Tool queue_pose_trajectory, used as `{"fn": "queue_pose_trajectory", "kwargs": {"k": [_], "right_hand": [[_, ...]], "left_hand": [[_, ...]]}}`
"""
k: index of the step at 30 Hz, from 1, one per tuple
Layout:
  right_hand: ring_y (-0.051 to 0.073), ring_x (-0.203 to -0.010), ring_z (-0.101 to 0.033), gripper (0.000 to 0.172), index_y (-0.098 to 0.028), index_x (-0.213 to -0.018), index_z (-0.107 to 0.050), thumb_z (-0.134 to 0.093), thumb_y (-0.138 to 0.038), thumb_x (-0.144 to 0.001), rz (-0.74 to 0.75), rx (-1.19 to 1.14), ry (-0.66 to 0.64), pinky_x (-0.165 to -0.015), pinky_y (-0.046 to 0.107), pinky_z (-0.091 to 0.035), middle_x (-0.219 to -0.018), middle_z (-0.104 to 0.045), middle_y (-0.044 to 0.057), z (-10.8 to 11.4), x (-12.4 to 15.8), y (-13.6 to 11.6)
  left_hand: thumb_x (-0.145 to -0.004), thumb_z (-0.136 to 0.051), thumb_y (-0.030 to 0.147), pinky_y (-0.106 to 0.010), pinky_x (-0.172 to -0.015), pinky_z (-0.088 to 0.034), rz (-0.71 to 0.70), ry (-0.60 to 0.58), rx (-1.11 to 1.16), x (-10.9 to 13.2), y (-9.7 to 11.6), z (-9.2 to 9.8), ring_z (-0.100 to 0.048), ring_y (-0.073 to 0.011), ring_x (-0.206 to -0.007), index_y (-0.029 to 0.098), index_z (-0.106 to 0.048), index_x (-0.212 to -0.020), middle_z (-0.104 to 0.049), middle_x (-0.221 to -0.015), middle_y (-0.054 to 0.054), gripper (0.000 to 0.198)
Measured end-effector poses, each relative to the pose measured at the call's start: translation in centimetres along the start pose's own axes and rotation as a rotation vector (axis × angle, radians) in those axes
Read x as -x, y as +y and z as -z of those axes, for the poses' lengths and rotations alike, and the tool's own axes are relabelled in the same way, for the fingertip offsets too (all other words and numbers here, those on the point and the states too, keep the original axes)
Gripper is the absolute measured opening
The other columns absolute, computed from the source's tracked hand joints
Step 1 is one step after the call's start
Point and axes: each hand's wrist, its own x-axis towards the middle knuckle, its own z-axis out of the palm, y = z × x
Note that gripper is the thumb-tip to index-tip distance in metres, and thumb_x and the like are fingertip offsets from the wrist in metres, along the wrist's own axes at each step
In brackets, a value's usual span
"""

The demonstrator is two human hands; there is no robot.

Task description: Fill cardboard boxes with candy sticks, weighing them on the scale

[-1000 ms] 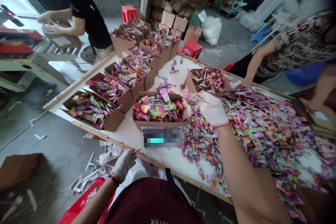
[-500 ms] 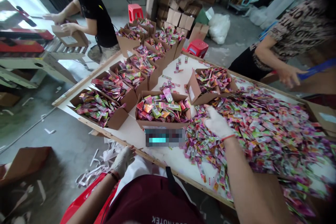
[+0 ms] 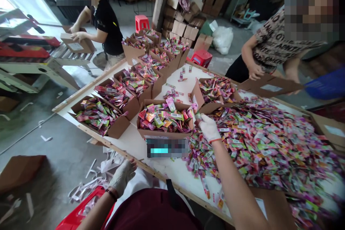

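While the gloved right hand [image 3: 208, 127] sits at the right corner of the front carton [image 3: 151, 133], its grip is clenched on a small bunch of sachets [image 3: 197, 114], held just above that carton's rim.

- Front carton: open-topped, heaped to the brim with mixed pink, green and orange sachets.
- Loose pile [image 3: 269, 143]: the same sachets spread over the right half of the desk [image 3: 134, 141], touching the front carton's right side.
- Second carton [image 3: 198, 95]: just behind the right hand, tilted, also full of sachets.
- Row of cartons [image 3: 118, 127]: runs along the left edge of the desk towards the far end. Every one is open and filled level or higher.

The left hand [image 3: 122, 176], also gloved, rests at the near desk edge with its grip released, fingers loose, holding nothing.

One co-worker in a black shirt [image 3: 107, 25] handles a closed box [image 3: 78, 45] at the far left. Another in a patterned shirt [image 3: 272, 43] holds a flattened carton [image 3: 269, 86] across the desk.
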Motion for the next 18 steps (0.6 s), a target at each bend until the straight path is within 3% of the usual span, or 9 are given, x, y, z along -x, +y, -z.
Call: {"fn": "queue_pose_trajectory", "kwargs": {"k": [5, 9, 15, 18], "right_hand": [[0.017, -0.057, -0.049, 0.019, -0.024, -0.086, -0.06, -0.056, -0.043, -0.081, -0.014, 0.165, 0.18, -0.053, 0.026, -0.038, -0.062, -0.057, -0.002, 5.7, 2.7, -1.8], [0.021, -0.063, -0.058, 0.02, -0.025, -0.086, -0.062, -0.052, -0.043, -0.083, -0.044, 0.355, 0.251, -0.06, 0.03, -0.044, -0.067, -0.065, 0.003, 8.5, 4.5, -0.7], [0.028, -0.101, -0.069, 0.04, -0.023, -0.109, -0.074, -0.052, -0.045, -0.086, -0.063, 0.492, 0.288, -0.086, 0.034, -0.053, -0.107, -0.078, 0.013, 9.1, 6.4, 1.8], [0.029, -0.108, -0.069, 0.042, -0.023, -0.112, -0.076, -0.054, -0.047, -0.085, -0.044, 0.464, 0.314, -0.091, 0.034, -0.054, -0.109, -0.079, 0.013, 8.7, 7.0, 1.7]], "left_hand": [[-0.103, -0.053, 0.03, -0.033, -0.082, -0.052, -0.014, -0.028, 0.023, 0.4, 0.4, -0.6, -0.071, -0.0206, -0.086, 0.016, -0.069, -0.106, -0.073, -0.104, -0.011, 0.021], [-0.099, -0.06, 0.028, -0.032, -0.08, -0.052, -0.023, -0.059, 0.005, 0.6, 0.6, -0.8, -0.07, -0.0203, -0.083, 0.016, -0.07, -0.105, -0.073, -0.1, -0.01, 0.017], [-0.1, -0.06, 0.03, -0.031, -0.08, -0.051, -0.025, -0.035, -0.039, 0.3, 0.8, -0.5, -0.07, -0.0193, -0.084, 0.017, -0.069, -0.107, -0.073, -0.101, -0.008, 0.017], [-0.1, -0.061, 0.029, -0.031, -0.08, -0.051, -0.029, -0.024, -0.045, -0.4, 1.3, 0.0, -0.07, -0.0194, -0.085, 0.017, -0.068, -0.107, -0.073, -0.1, -0.008, 0.016]]}}
